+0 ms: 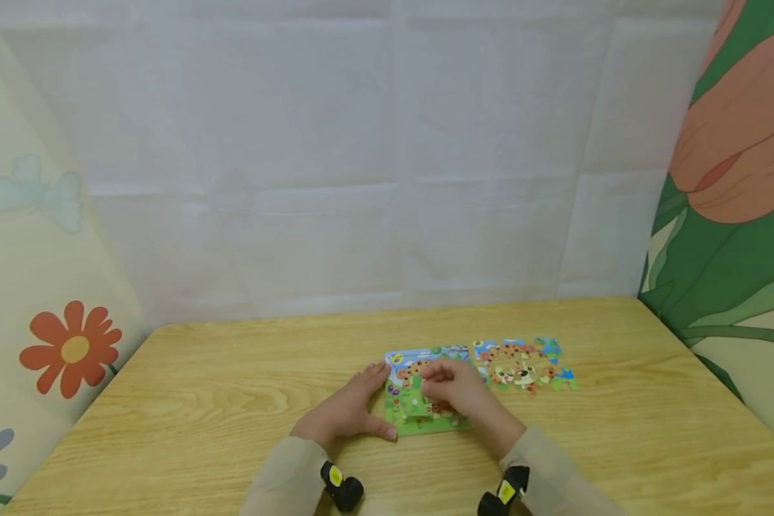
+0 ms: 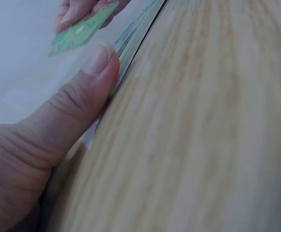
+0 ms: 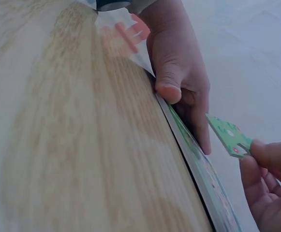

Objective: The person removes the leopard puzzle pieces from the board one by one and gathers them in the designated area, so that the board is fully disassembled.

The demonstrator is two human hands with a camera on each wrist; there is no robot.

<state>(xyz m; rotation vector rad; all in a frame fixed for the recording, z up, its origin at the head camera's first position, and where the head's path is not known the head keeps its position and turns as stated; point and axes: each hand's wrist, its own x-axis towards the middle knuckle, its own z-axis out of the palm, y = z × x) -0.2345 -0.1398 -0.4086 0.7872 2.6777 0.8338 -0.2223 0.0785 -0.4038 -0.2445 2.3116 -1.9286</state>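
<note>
A flat puzzle board (image 1: 435, 430) with a cartoon spotted animal on a green and blue ground lies on the table. My left hand (image 1: 347, 411) rests along its left side, fingers spread, the thumb (image 2: 97, 63) on the near corner. Over the board, my right hand (image 1: 466, 395) pinches a green puzzle piece (image 3: 225, 134) between thumb and fingertips. The piece is tilted and raised above the board, its notched edge towards the right fingers. Part of the board's picture is hidden behind the right hand.
Right of the board lies a group of joined puzzle pieces (image 1: 521, 364) showing a spotted animal's face, with an uneven right edge. Both lie on a wood-grain table (image 1: 232, 387). A white sheet (image 1: 309, 158) hangs behind it, with flower-printed panels (image 1: 735, 158) at the sides.
</note>
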